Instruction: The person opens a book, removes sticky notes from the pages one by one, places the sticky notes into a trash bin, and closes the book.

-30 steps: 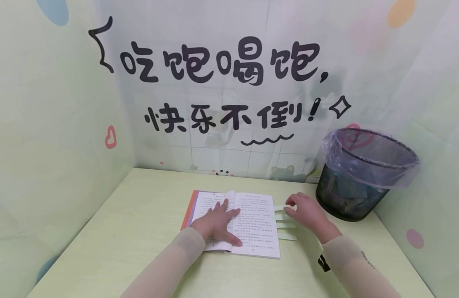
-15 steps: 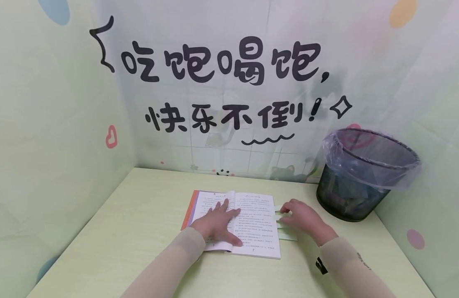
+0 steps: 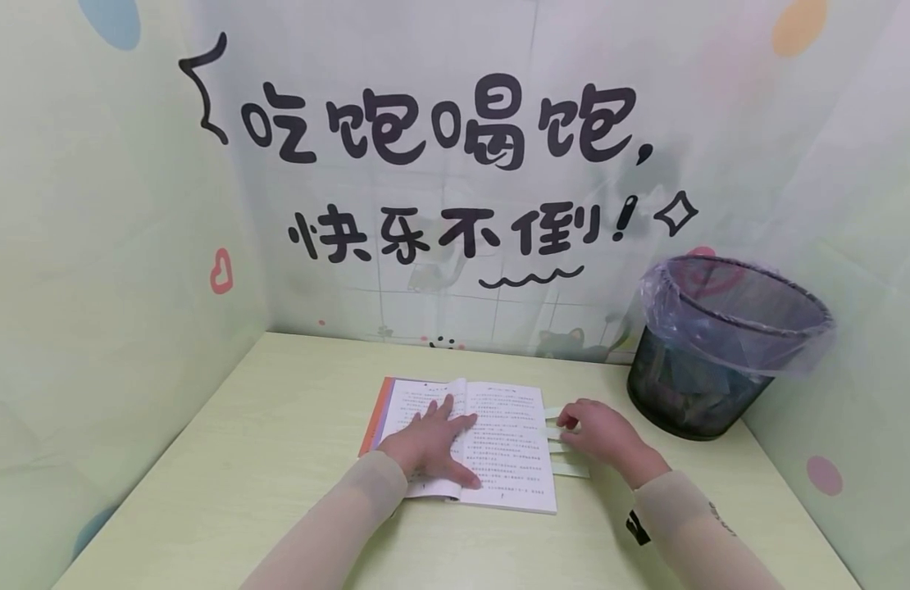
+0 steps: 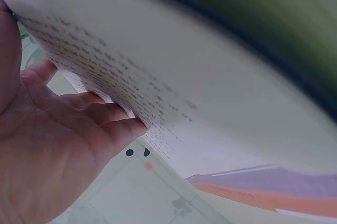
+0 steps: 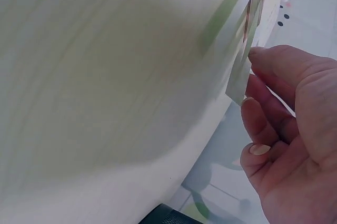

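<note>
Head view: open book (image 3: 508,459) lies under left hand (image 3: 427,444).

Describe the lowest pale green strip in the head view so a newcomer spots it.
On the pale yellow-green tabletop, find the open, white-paged book. Past its right edge juts the lowest pale green paper strip; unlike its neighbours, its outer end shows clear of the right hand.

The left hand (image 4: 58,137) touches a printed page (image 4: 116,66) (a purple-and-orange border (image 4: 263,194) shows lower right).
</note>
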A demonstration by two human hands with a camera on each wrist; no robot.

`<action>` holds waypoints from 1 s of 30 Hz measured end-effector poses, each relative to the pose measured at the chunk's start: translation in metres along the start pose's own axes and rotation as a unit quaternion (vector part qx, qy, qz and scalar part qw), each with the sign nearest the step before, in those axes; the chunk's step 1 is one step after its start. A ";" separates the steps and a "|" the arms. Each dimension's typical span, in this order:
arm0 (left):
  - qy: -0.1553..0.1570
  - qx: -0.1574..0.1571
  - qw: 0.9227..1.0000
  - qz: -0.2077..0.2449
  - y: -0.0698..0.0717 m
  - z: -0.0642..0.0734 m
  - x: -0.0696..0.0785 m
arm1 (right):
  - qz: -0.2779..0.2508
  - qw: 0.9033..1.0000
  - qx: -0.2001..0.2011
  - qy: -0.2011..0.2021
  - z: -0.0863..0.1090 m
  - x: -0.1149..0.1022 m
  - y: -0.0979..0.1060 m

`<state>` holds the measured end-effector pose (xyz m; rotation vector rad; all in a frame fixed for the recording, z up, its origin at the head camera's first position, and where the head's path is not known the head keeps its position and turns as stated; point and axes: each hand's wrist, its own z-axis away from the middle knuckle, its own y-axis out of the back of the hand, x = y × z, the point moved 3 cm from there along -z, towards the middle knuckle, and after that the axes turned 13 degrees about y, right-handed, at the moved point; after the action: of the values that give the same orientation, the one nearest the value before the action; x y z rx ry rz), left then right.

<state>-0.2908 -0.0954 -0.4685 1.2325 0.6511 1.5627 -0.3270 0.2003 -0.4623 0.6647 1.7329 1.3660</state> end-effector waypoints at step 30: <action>0.005 -0.003 1.000 0.002 -0.001 -0.002 -0.001 | 0.003 0.999 0.033 0.015 0.010 0.014 0.023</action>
<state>-0.2921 -0.0958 -0.4701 1.2223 0.6509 1.5742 -0.3278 0.2230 -0.4449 0.6883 1.8070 1.3340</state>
